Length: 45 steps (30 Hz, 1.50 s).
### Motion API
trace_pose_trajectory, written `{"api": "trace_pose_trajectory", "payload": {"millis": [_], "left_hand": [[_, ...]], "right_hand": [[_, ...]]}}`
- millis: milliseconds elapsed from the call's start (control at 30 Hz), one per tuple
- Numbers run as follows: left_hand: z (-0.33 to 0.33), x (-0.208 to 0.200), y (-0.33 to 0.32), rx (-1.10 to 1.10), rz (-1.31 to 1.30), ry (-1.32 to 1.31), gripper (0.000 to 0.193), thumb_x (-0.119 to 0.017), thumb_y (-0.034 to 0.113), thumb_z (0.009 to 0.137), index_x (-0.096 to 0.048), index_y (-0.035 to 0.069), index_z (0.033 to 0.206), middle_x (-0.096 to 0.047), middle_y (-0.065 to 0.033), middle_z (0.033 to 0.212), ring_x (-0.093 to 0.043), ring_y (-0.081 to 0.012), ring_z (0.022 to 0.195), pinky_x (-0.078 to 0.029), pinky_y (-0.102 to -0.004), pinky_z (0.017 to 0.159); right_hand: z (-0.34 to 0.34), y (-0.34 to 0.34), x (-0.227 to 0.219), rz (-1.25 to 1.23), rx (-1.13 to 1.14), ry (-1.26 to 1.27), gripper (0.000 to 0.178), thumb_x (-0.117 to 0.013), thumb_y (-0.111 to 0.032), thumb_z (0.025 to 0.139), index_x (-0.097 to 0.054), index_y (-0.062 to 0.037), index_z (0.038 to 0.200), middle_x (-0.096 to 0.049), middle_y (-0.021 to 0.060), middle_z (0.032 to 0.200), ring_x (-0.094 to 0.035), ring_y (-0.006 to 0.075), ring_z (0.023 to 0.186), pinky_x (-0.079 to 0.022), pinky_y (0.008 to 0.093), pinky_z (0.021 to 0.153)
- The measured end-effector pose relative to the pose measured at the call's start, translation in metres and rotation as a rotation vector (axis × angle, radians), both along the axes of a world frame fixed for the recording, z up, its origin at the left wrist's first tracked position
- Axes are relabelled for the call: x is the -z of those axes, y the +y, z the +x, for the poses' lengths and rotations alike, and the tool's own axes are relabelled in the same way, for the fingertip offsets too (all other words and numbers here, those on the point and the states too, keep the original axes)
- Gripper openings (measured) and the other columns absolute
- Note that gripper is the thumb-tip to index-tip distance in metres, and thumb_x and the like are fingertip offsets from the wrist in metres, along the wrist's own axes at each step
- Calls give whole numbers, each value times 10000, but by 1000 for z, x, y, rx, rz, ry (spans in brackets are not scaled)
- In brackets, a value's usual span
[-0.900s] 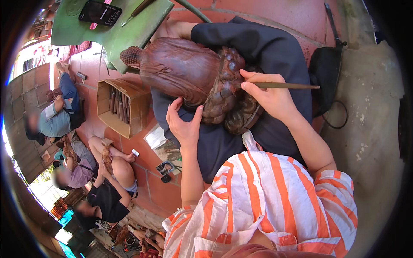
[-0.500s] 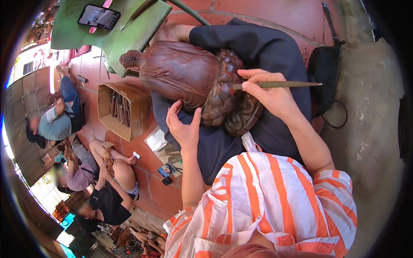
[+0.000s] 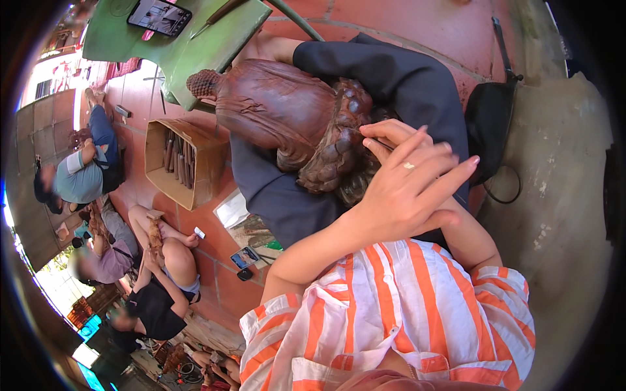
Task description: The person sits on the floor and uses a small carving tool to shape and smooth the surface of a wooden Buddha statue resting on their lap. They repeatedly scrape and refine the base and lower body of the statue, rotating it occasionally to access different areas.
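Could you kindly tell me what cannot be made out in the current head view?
- Head view: most of the right hand, and whatever it grips, is hidden by the left hand.
- Head view: some left fingertips are blurred.
- Head view: the carved figure's front is hidden by its back.
- Head view: the phone's screen details are too small.
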<state>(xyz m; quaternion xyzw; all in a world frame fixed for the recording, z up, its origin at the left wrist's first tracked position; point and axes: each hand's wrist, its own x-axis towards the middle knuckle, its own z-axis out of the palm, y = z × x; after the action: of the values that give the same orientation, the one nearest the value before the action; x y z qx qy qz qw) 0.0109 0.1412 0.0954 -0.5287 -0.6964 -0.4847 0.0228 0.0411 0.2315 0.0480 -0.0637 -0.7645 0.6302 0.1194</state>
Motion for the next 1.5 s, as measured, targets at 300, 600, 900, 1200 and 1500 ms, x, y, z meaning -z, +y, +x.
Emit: {"api": "trace_pose_trajectory", "payload": {"millis": [300,600,900,1200,1500], "left_hand": [[-13,14,14,-37,245,-153,348,-666,395,838,-630,57,766,-548,-79,715,-565,-310,740,-462,-430,832],[-17,15,27,-43,232,-146,281,-709,312,826,-622,56,748,-549,-83,688,-551,-312,675,-441,-407,774],[-10,12,33,-83,219,-127,281,-718,308,819,-614,55,756,-521,-68,658,-541,-293,637,-434,-396,749],[-10,8,35,-167,222,-104,300,-702,331,840,-616,54,765,-531,-71,670,-530,-292,629,-417,-397,738],[-19,6,40,-176,220,-96,301,-691,316,862,-620,36,776,-551,-83,684,-541,-300,653,-421,-402,760]], "right_hand": [[-8,1,-12,228,-130,-105,242,-642,-113,953,-599,-5,1165,-630,106,1093,-613,212,1037,-499,322,889],[-10,9,2,57,-166,-72,282,-657,-146,947,-580,14,1166,-633,100,1099,-608,188,1099,-494,285,931],[-4,10,4,50,-137,-130,223,-668,-100,928,-601,24,1100,-644,115,1072,-629,201,1049,-508,309,922],[-16,20,-14,8,-261,-188,210,-678,-85,916,-614,19,1086,-653,100,1048,-641,182,992,-513,279,848],[-17,21,-15,74,-279,-176,213,-653,-123,943,-603,26,1086,-640,116,1049,-624,204,1007,-500,303,885]]}}
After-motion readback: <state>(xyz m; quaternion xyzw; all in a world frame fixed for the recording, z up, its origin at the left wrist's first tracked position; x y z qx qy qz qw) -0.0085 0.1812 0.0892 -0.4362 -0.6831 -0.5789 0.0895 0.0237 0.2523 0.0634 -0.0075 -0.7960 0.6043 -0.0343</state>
